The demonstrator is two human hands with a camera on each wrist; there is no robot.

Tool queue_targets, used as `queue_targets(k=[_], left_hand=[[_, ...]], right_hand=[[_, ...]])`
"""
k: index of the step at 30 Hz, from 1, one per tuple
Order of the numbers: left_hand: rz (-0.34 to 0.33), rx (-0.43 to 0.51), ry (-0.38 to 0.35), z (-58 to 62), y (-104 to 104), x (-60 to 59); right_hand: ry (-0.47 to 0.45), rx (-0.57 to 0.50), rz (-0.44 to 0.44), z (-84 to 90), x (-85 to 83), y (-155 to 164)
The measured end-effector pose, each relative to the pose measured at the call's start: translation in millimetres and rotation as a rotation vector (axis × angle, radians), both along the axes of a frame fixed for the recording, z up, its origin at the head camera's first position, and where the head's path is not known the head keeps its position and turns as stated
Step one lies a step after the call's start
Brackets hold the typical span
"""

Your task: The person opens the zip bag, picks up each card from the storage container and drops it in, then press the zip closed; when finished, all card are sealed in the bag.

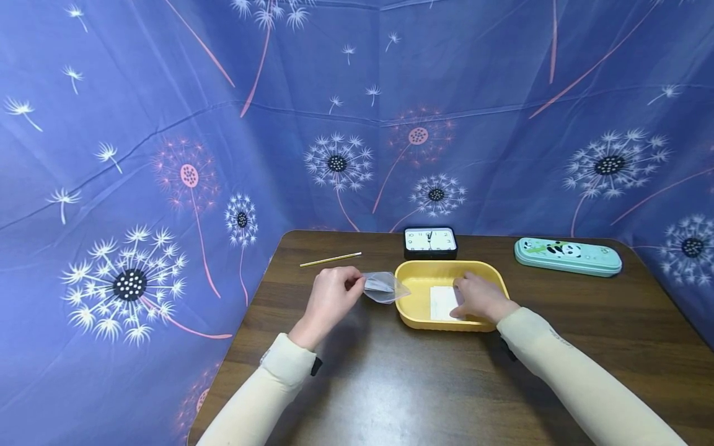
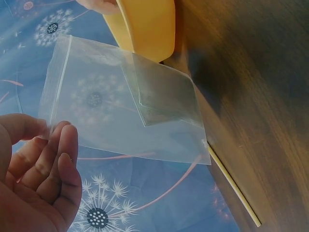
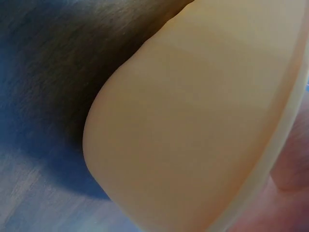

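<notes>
My left hand [image 1: 334, 292] pinches the zip edge of a clear zip bag [image 2: 101, 130] between thumb and fingertips. Flat, thin pieces [image 2: 166, 96] show through the bag's plastic. The bag hangs at the left end of a yellow basket [image 1: 415, 319], overlapping its rim in the head view. Inside the basket lies a white paper or card [image 1: 443, 303]. My right hand [image 1: 480, 298] reaches over the rim, thumb and fingers spread at the right edge of that white piece; whether they grip it I cannot tell. The basket's wall hides most of this hand in the right wrist view.
Behind the basket stands a black-framed clock [image 1: 429, 243]. A mint panda pencil case [image 1: 568, 257] lies at the back right of the wooden table [image 1: 401, 396]. A thin yellow pencil [image 1: 331, 259] lies at the back left. Patterned blue cloth [image 1: 379, 74] hangs around the table.
</notes>
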State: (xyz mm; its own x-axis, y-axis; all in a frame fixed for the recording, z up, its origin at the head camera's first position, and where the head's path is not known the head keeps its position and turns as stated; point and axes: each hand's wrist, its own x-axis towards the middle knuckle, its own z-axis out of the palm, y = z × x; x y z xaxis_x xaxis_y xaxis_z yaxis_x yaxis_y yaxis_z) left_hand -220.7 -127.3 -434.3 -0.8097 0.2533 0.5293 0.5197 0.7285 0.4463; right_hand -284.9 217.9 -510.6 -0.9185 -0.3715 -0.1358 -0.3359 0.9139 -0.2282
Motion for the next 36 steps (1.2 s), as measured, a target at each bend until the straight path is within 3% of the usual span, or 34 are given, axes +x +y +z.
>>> queue_targets(k=[12, 17, 28, 36], left_hand=[[0.003, -0.007, 0.005, 0.0, -0.6, 0.5], [0.003, -0.005, 0.002, 0.8, -0.4, 1.2], [0.001, -0.004, 0.010, 2.6, -0.8, 0.3], [0.003, -0.006, 0.000, 3.5, -1.5, 0.7]], right_hand=[[0.188, -0.105, 0.048, 8.3, -2.1, -0.2], [0.262, -0.103, 0.109, 10.5, -1.6, 1.8], [0.405, -0.100, 0.144, 22.7, 8.3, 0.0], [0.407, -0.088, 0.156, 32.9, 11.6, -1.1]])
